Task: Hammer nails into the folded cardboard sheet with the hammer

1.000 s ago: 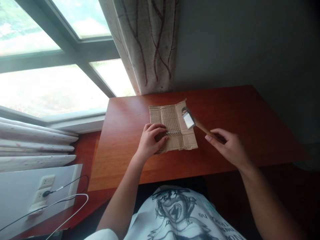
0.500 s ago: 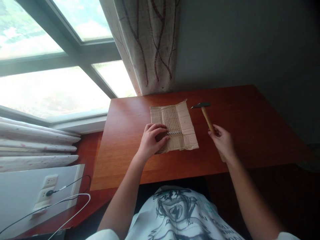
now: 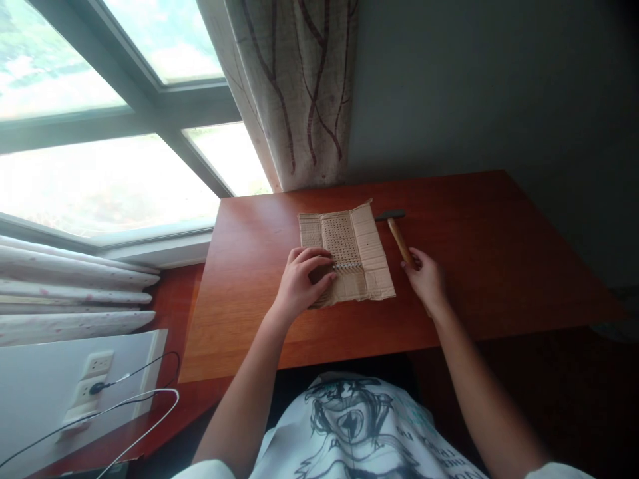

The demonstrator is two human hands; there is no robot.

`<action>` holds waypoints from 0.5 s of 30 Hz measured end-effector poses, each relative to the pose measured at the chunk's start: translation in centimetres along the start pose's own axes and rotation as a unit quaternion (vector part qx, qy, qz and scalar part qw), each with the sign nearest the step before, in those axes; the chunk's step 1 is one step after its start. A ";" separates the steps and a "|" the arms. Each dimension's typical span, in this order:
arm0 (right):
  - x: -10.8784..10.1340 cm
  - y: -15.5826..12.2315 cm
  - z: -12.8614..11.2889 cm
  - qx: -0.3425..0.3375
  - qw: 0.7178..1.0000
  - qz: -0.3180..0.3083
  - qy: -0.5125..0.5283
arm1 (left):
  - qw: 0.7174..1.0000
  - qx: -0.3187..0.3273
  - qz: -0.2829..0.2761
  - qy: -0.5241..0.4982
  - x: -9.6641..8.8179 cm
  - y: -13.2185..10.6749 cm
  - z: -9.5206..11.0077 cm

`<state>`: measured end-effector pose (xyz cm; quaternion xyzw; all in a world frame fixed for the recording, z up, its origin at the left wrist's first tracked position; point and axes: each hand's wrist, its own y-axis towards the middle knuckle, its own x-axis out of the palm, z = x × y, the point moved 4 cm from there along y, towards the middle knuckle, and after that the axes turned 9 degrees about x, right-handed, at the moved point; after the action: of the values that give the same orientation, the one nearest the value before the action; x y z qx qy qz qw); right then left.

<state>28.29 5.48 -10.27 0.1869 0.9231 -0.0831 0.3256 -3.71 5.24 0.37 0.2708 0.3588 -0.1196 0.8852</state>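
Observation:
A creased piece of cardboard [image 3: 377,266] lies on the wooden table, with a grid of small holes across its middle. Along the lower part of that grid runs a row of small shiny metal pieces [image 3: 347,266] that look like nails. My left hand [image 3: 303,279] rests over the cardboard's left side, thumb and fingers curled together at the left end of the row. Whatever is between its fingertips is too small to make out. To the right of the cardboard, my right hand [image 3: 424,276] is closed round the wooden handle of a hammer [image 3: 398,236], whose dark head lies near the cardboard's upper right edge.
The reddish-brown table [image 3: 499,266] reaches back to the wall and a patterned curtain [image 3: 309,100]. A large window [image 3: 110,179] is on the left. Below it, cables [image 3: 160,389] hang by a wall socket [image 3: 98,362].
My right hand has moved left with the hammer, bringing its head down beside the cardboard's edge and turning it. My left hand and the cardboard have stayed in place.

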 end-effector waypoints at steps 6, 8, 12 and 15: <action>0.6 -0.2 -0.9 -0.001 1.000 0.008 -0.024 | 1.000 0.002 0.000 -0.002 0.0 -0.1 -0.1; 0.8 -0.2 -1.3 -0.006 0.999 0.011 -0.037 | 1.000 0.001 -0.001 -0.001 0.0 -0.1 -0.1; 1.1 -0.3 -2.2 -0.021 0.998 0.016 -0.056 | 1.000 0.001 0.000 0.000 0.0 -0.1 -0.2; 1.5 -0.5 -3.0 -0.038 0.997 0.024 -0.065 | 1.000 -0.001 0.001 -0.002 0.0 0.0 -0.2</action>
<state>25.30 6.27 -8.91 0.1907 0.8977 -0.0517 0.3939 -3.81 5.32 0.24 0.2702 0.3571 -0.1184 0.8863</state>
